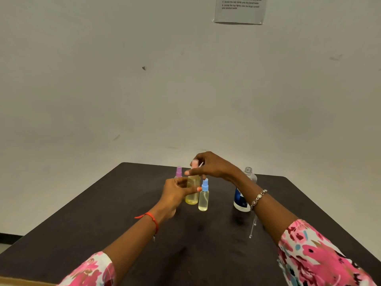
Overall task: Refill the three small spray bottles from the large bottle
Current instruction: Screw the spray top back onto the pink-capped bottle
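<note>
A yellow-filled spray bottle with a pink top (193,183) stands mid-table. My left hand (176,190) grips its body. My right hand (210,166) pinches its pink top from above. A smaller bottle with a blue spray top (203,198), also holding yellow liquid, stands just to the right and nearer me. A third small bottle with a purple top (178,172) stands behind my left hand, mostly hidden. The large clear bottle with a blue label (243,195) stands uncapped at the right, partly behind my right wrist.
The dark table (123,213) ends at a pale wall a little beyond the bottles. A few drops of liquid (252,230) lie on the table in front of the large bottle. A printed sheet (240,9) hangs on the wall above.
</note>
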The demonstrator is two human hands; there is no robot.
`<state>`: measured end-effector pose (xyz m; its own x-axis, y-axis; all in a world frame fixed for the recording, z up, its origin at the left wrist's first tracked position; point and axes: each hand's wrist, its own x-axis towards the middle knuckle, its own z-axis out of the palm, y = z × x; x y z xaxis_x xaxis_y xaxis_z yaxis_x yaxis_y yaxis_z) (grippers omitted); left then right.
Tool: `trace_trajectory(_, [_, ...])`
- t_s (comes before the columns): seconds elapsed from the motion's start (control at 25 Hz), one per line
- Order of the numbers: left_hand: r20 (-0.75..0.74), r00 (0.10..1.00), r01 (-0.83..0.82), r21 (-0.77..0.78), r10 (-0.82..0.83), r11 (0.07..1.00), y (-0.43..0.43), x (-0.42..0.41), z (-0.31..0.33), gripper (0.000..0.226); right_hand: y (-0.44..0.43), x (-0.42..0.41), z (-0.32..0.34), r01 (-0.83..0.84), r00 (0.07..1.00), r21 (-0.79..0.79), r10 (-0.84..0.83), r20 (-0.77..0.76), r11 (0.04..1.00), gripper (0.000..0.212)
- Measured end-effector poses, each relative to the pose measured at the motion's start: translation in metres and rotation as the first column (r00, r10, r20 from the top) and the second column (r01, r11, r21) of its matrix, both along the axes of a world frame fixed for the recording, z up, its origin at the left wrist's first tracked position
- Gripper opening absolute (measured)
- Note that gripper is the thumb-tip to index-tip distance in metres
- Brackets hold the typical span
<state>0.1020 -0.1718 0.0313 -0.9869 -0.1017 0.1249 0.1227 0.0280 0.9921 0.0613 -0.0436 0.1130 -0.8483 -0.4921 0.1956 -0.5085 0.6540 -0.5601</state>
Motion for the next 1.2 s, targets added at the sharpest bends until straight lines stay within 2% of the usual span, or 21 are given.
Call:
trace_trajectory(0.12, [0.000, 1.000, -0.003, 0.009, 0.003, 1.000, -0.002, 0.000, 0.000, 0.045, 0.007, -0.001, 0.003, -0.113, 0.993, -0.066, 0.115, 0.028, 0.991, 0.025])
trace_trajectory(0.36, [-0.033, 0.999, -0.009, 0.029, 0.010, 1.000, -0.001, 0.001, 0.002, 0.043, -0.003, 0.000, -0.018, 0.121, 0.988, -0.226, -0.138, -0.063, 0.967, 0.029])
trace_trajectory(0.44, [-0.037, 0.999, -0.003, 0.030, 0.004, 1.000, -0.002, 0.000, 0.001, 0.042, -0.006, -0.001, -0.023, 0.149, 0.983, -0.234, -0.169, -0.066, 0.961, 0.033])
trace_trajectory(0.52, [-0.027, 1.000, 0.008, 0.040, -0.007, 0.999, -0.003, 0.001, 0.001, 0.041, -0.004, -0.002, -0.020, 0.107, 0.993, -0.157, -0.112, -0.027, 0.982, 0.029])
trace_trajectory(0.6, [-0.023, 1.000, 0.023, 0.052, -0.022, 0.998, -0.006, 0.003, 0.002, 0.039, 0.001, -0.004, -0.014, -0.030, 0.998, -0.114, 0.035, 0.042, 0.993, 0.031])
trace_trajectory(0.72, [-0.042, 0.997, 0.059, 0.035, -0.057, 0.998, -0.011, 0.002, 0.003, 0.037, 0.008, -0.005, -0.011, -0.086, 0.994, -0.165, 0.096, 0.053, 0.982, 0.028])
trace_trajectory(0.96, [-0.076, 0.995, 0.061, 0.026, -0.059, 0.998, -0.010, 0.000, 0.004, 0.032, 0.000, 0.000, -0.024, 0.058, 0.998, -0.364, -0.046, 0.042, 0.930, 0.024])
trace_trajectory(1.08, [-0.098, 0.995, 0.009, 0.068, -0.002, 0.998, -0.007, -0.003, 0.001, 0.032, -0.010, 0.004, -0.030, 0.140, 0.990, -0.451, -0.138, 0.039, 0.882, 0.022])
trace_trajectory(1.2, [-0.091, 0.993, -0.062, 0.077, 0.069, 0.995, -0.006, -0.005, -0.003, 0.031, -0.023, 0.008, -0.038, 0.214, 0.967, -0.470, -0.252, -0.020, 0.857, 0.025])
